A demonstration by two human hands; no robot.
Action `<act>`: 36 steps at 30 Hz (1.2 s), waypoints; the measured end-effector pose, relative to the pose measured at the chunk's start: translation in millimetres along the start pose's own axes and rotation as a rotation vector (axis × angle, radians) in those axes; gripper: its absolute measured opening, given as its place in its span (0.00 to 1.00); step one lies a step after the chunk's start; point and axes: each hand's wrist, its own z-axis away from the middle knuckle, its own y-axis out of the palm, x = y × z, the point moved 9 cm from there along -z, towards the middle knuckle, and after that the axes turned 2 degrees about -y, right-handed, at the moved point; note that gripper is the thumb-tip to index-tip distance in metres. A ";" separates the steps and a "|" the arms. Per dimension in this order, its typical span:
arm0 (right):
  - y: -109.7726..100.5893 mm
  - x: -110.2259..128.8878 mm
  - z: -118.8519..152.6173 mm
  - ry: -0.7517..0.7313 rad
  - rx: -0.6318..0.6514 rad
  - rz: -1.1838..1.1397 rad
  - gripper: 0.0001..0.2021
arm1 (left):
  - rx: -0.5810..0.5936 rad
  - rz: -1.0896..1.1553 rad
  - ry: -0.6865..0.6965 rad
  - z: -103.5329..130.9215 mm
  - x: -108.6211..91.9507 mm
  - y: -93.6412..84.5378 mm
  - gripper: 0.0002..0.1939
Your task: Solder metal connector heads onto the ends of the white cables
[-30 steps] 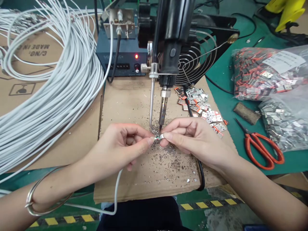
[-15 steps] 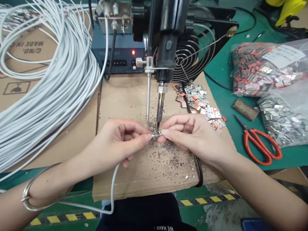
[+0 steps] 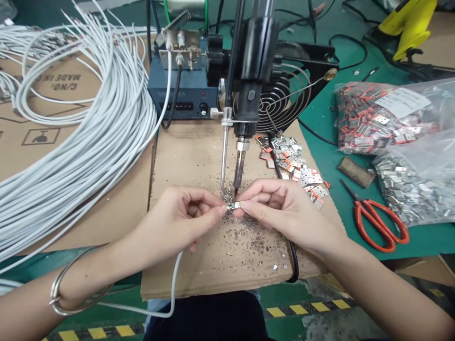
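Note:
My left hand [image 3: 194, 215] pinches the end of a white cable [image 3: 177, 279], which hangs from it down past the cardboard's front edge. Coloured wires show at the fingertips. Between thumb and fingers, my right hand [image 3: 280, 206] holds a small metal connector [image 3: 237, 205] against those wires. The soldering iron [image 3: 239, 170] points down from its stand, its dark tip just above the connector. Beside it a thin metal tube [image 3: 224, 156] ends near the left fingertips. Whether the tip touches the connector is too small to tell.
White cables [image 3: 106, 128] lie in a bundle at left. Behind are a blue control box [image 3: 192, 102] and a fan [image 3: 284, 102]. Loose connectors [image 3: 284, 151] lie right of the iron; bagged connectors [image 3: 384, 118], a brown block [image 3: 356, 172] and red-handled scissors [image 3: 382, 222] are further right.
The view has shifted, showing more of the table's back. Both hands keep their grip and the connector now looks more level. The box's bright red light has dimmed.

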 end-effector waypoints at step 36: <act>13.5 1.2 35.4 -0.049 0.215 0.060 0.04 | 0.045 -0.236 0.199 38.2 -4.1 22.6 0.06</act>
